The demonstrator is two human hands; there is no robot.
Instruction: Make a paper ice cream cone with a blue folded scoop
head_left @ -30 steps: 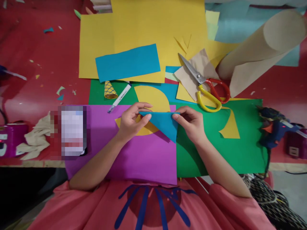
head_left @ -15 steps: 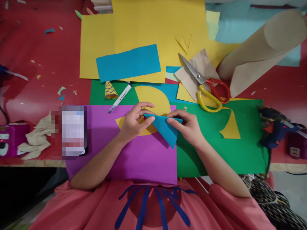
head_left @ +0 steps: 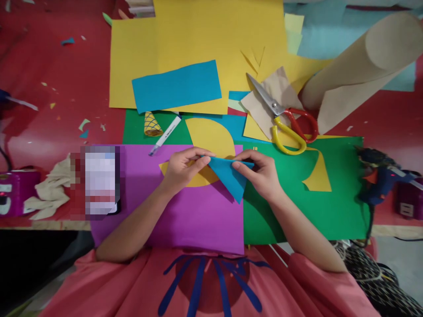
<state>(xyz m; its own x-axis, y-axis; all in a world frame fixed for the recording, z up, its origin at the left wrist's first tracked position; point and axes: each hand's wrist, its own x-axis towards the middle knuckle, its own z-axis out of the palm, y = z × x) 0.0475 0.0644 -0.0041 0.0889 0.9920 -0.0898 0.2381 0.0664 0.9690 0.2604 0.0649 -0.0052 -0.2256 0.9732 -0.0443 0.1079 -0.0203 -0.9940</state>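
A blue paper triangle [head_left: 230,176], pointing down toward me, is held between both hands above the purple sheet [head_left: 198,224]. My left hand [head_left: 185,169] pinches its upper left corner between thumb and fingers. Along the top edge at the right, my right hand [head_left: 259,171] grips the paper, thumb in front and fingers behind. Under the hands lies a yellow paper piece with a rounded edge [head_left: 211,135], partly hidden by them. Just beyond are a white marker [head_left: 167,134] and a small yellow cone with blue lines [head_left: 152,125].
Scissors [head_left: 277,112] with red and yellow handles lie on brown paper scraps. A brown paper roll [head_left: 350,66] stands at the right back. A glue gun [head_left: 381,180] sits at the right edge of the green sheet [head_left: 297,215]. A blurred phone [head_left: 100,180] lies left.
My left thumb and fingers have closed in on the triangle's left corner, with the index finger lowered. The triangle has stayed nearly in place; my right hand has hardly moved.
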